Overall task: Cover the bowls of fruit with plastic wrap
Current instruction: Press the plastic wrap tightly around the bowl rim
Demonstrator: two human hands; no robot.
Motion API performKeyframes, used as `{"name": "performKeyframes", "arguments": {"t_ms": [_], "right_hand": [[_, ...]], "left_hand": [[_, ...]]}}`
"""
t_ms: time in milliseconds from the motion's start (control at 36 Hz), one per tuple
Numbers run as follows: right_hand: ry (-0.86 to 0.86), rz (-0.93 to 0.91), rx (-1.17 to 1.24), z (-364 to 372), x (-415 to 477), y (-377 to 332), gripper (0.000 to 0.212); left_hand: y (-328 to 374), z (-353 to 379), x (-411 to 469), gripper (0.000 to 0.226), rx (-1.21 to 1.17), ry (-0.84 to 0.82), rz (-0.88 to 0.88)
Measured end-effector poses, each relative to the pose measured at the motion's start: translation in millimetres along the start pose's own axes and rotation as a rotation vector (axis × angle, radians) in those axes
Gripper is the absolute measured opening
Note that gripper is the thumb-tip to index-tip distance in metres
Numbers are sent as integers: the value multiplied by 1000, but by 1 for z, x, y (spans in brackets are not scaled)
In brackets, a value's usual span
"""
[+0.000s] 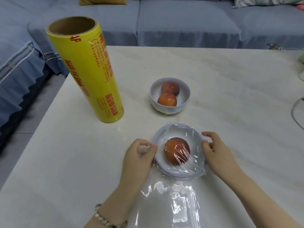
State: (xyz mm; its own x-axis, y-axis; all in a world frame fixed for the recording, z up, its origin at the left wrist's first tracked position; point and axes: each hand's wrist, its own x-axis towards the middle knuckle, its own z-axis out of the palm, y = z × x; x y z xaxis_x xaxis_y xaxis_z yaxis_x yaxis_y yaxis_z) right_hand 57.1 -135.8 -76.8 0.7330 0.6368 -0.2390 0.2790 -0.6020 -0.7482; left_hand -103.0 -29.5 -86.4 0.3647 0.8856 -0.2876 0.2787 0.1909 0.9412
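The near white bowl (166, 168) holds one red apple (177, 150) under a sheet of clear plastic wrap (181, 132). My left hand (139, 159) pinches a bunch of wrap at the bowl's left rim. At the right rim my right hand (215, 149) curls its fingers over the wrap's edge. Loose wrap (169, 204) trails toward me on the table between my forearms. Farther back a second white bowl (184, 94) holds two red apples (169, 94); film shows only at its base, and I cannot tell whether wrap spans its top.
A tall yellow roll of plastic wrap (89, 71) stands upright at the back left of the white table (230, 79). A blue sofa (164, 22) runs behind and along the left. A cable (294, 111) and small objects lie at the right edge.
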Motion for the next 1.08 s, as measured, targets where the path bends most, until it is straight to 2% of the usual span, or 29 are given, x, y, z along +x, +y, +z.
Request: {"name": "performKeyframes", "arguments": {"t_ms": [139, 222, 278, 361, 444, 583, 667, 750, 833, 917, 1000, 1083], "right_hand": [[-107, 142, 211, 4, -28, 8, 31], [-181, 121, 123, 2, -31, 8, 42], [-164, 32, 3, -1, -25, 2, 47], [-78, -264, -124, -4, -11, -15, 46], [-190, -529, -190, -2, 11, -39, 36], [-475, -579, -323, 9, 46, -62, 27], [-539, -569, -282, 6, 54, -66, 27], [-507, -538, -192, -2, 57, -63, 22], [-442, -526, -113, -5, 55, -56, 24], [-372, -572, -96, -2, 52, -51, 22], [-303, -652, -153, 3, 52, -46, 21], [-242, -720, -223, 4, 52, -41, 22]], "left_hand": [[4, -9, 23, 22, 161, -57, 134], [12, -9, 30, 22, 145, -44, 178], [19, -11, 32, 21, 111, -44, 203], [25, -13, 28, 20, -49, -78, 161], [26, -16, 23, 21, -132, -83, 119], [34, -19, 18, 24, -185, -121, 85], [39, -20, 19, 24, -181, -133, 80], [43, -20, 20, 18, -126, -180, 77], [47, -21, 21, 10, 10, -305, 48], [50, -22, 22, 18, 133, -390, 64], [50, -23, 26, 34, 158, -321, 106], [51, -24, 30, 36, 73, -261, 122]]}}
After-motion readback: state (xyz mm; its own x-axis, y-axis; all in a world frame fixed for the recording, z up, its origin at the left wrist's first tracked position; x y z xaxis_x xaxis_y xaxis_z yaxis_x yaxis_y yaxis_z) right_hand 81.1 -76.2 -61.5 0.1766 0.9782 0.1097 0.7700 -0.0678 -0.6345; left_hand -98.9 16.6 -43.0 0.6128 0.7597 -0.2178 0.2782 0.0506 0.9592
